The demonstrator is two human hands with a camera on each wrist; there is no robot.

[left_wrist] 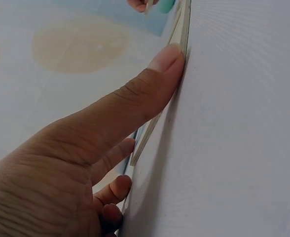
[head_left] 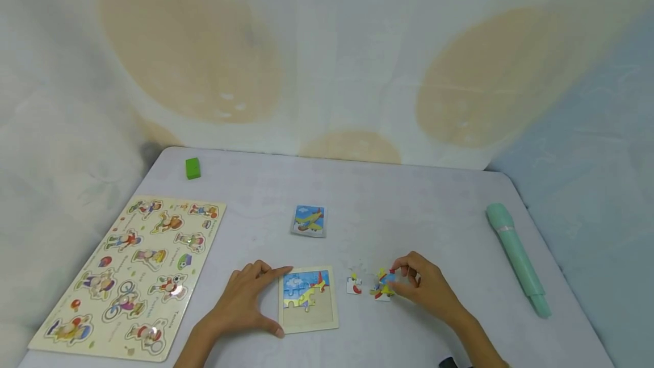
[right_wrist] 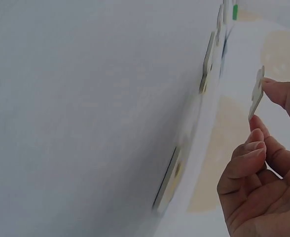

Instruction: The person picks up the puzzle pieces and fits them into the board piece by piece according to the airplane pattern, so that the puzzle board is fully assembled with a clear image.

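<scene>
My left hand (head_left: 245, 299) spans the left side of a small wooden puzzle tray (head_left: 309, 325). Its thumb lies straight along the tray's edge in the left wrist view, and the index fingertip touches the upper left corner. Joined jigsaw pieces (head_left: 298, 285) with a blue sky and a yellow plane fill the tray's upper part; bare wood shows below. My right hand (head_left: 426, 285) pinches a jigsaw piece (right_wrist: 257, 94) by its edges between thumb and fingertip, raised above the table. Below it lies another piece (head_left: 382, 296), and a loose piece (head_left: 353, 284) sits nearer the tray.
Behind the tray lies a small plane picture (head_left: 309, 221). A large peg puzzle board (head_left: 128, 277) with sports figures covers the table's left. A green block (head_left: 192, 168) is at the back left, a mint-green microphone-shaped object (head_left: 518, 260) at the right.
</scene>
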